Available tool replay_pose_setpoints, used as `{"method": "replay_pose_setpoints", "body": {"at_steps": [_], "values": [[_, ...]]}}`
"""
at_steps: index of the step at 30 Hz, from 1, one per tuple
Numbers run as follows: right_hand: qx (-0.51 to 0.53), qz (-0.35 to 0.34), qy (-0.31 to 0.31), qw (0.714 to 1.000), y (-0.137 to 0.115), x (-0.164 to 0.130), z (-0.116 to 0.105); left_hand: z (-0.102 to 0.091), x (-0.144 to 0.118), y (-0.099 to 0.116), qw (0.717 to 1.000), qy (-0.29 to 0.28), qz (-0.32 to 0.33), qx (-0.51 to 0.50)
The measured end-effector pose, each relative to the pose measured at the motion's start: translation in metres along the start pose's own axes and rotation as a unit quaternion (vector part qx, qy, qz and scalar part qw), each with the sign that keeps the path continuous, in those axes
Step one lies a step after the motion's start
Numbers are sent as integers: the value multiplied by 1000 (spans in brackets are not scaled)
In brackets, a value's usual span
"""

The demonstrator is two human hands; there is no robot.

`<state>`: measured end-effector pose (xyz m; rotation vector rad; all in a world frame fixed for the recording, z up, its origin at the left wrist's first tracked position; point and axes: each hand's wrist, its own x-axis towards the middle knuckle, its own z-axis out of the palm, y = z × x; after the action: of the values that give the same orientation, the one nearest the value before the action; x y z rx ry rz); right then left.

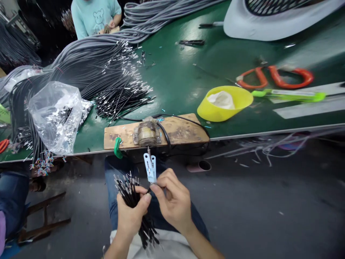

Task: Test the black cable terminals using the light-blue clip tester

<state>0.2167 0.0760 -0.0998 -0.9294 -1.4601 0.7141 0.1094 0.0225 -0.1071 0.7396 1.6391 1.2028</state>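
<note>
My left hand (131, 212) grips a bundle of thin black wires (128, 189) with metal tips, held upright over my lap. My right hand (172, 199) pinches one wire of the bundle at its tip, just below a small white two-pronged bracket (150, 167). The bracket hangs under a rusty metal device (147, 133) mounted on a wooden board (178, 131) at the table's front edge. A black cord (183, 120) loops across the board.
Green table (175, 72) carries heaps of grey and black cables (107, 68), a clear plastic bag (55, 115), a yellow bowl (222, 104) with white material, orange-handled scissors (275, 77), a green tool (291, 95). A person in a light shirt (94, 16) works opposite.
</note>
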Motion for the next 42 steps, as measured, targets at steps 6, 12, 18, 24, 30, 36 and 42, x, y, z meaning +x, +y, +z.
{"method": "replay_pose_setpoints", "body": {"at_steps": [6,12,18,24,30,36,42], "values": [[177,142,44,973,-2,-12,14,9,0,-3,995,-42,-46,-81],[434,361,-35,824,1,-11,14,9,4,5,982,-121,-79,-118],[272,220,-80,933,9,-2,-6,2,6,5,981,-136,-86,-111],[274,186,-131,934,12,5,-10,-2,13,-18,977,-135,-124,-113],[244,178,-32,953,7,-5,6,4,4,-3,975,-143,-111,-131],[28,-33,53,998,6,-8,5,4,5,4,982,-147,-71,-98],[395,247,-172,868,11,7,-6,-4,16,28,985,-159,44,-47]]}}
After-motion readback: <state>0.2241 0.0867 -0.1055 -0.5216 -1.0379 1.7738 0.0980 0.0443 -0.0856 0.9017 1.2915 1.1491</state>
